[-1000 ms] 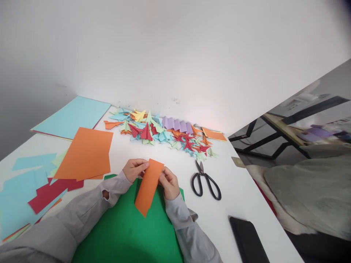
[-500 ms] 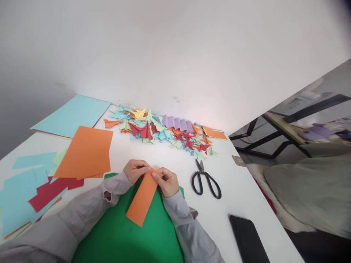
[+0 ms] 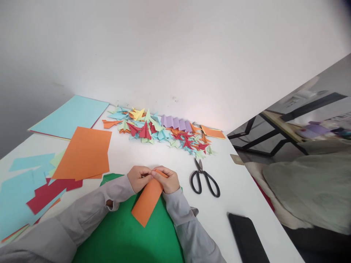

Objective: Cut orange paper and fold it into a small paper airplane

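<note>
An orange strip of paper [image 3: 148, 202] slants over the green surface [image 3: 128, 241] in front of me, its lower end hanging free and slightly curved. My left hand [image 3: 139, 178] is closed in a pinch at the strip's upper left edge. On the upper right side, my right hand [image 3: 168, 179] grips the same strip, thumb on top and fingers behind. The two hands nearly meet at the top end, where the fingers hide part of the paper.
Black-handled scissors [image 3: 203, 177] and a black flat object [image 3: 248, 237] lie to the right. Folded paper pieces [image 3: 145, 131] pile along the wall. Orange sheets [image 3: 85, 155], red paper [image 3: 52, 191] and blue paper [image 3: 19, 191] lie on the left, a large blue sheet [image 3: 72, 115] behind.
Both hands have drawn closer together at the strip's top. The strip's lower end has shifted a little right and now bends more. The view has moved slightly.
</note>
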Available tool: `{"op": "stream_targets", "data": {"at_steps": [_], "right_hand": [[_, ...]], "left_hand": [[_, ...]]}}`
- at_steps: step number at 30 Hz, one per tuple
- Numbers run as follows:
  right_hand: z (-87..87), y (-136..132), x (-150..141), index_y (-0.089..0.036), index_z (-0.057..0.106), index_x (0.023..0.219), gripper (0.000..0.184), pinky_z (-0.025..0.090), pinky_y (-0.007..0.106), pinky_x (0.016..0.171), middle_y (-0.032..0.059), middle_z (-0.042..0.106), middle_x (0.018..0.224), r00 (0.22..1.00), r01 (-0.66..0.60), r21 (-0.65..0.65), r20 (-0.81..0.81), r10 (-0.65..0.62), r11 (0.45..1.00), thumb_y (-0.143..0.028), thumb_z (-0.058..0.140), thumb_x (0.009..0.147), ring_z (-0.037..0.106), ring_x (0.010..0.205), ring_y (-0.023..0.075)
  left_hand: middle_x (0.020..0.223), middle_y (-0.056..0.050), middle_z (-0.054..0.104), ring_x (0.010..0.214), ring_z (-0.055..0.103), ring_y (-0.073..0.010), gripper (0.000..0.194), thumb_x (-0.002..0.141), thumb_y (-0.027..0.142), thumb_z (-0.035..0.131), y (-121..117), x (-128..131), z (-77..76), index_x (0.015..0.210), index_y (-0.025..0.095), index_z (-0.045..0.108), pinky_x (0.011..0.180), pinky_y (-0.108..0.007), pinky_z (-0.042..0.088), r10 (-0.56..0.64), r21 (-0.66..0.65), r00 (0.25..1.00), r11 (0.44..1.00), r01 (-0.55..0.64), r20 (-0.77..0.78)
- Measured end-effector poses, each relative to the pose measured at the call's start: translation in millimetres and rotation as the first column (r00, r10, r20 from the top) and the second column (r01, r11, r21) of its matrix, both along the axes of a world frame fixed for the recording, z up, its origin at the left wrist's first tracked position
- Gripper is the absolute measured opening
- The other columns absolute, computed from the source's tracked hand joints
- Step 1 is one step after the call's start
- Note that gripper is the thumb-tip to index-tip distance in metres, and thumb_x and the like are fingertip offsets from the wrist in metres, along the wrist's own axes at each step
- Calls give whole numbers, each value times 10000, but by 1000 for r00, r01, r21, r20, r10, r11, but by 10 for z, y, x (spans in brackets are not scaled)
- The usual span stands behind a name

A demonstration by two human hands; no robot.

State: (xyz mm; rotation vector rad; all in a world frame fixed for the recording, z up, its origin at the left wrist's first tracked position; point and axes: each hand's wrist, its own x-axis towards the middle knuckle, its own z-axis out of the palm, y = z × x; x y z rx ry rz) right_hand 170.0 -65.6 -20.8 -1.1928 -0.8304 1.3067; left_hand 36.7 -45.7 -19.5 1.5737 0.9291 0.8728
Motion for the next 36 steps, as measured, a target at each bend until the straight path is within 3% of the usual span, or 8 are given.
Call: {"op": "stream_targets", "data": {"at_steps": [6,10,15,22,27,36], "right_hand": [[34,3,36,-162,650,502,198,338,201,433,-34,571,460,996,-13,-92,-88,5,996,-292,791,448,454,429,69],[50,-4,42,-154,626,490,241,309,196,400,-35,553,417,996,-47,-143,-85,35,989,-294,808,414,437,388,66],[61,2,56,-153,563,409,295,246,198,358,-52,484,353,995,-53,-187,-96,35,981,-320,806,403,385,338,55],[23,6,22,-152,610,425,261,258,207,385,-36,508,403,997,10,-124,-72,-19,992,-354,771,464,384,382,58],[-30,24,30,-169,647,443,221,303,230,442,-13,556,476,997,60,25,42,-61,998,-352,725,538,426,463,86],[-8,55,92,-164,657,458,210,320,230,465,-24,543,480,990,139,-78,-5,-140,987,-348,743,513,415,458,72]], "left_hand": [[521,0,531,490,423,-76,249,718,293,511,-40,36,-9,607,98,620,468,-194,331,-13,-14,1000,1000,12,-19],[487,5,494,461,398,-72,264,705,302,505,-49,48,-13,561,99,592,436,-192,298,31,-5,999,999,-31,-34],[476,13,480,447,380,-68,244,678,308,521,-61,43,-13,549,108,578,433,-195,294,-2,-59,1000,998,0,-24],[461,19,467,430,366,-66,227,652,308,547,-57,38,-6,531,117,569,424,-198,277,-12,-114,1000,993,12,4],[468,10,488,439,380,-70,225,642,310,549,-61,51,-11,535,116,581,430,-199,286,13,-127,1000,992,-12,7],[448,11,473,426,372,-72,237,624,330,546,-53,43,31,532,113,576,414,-197,274,-21,-169,1000,985,20,-5]]}}
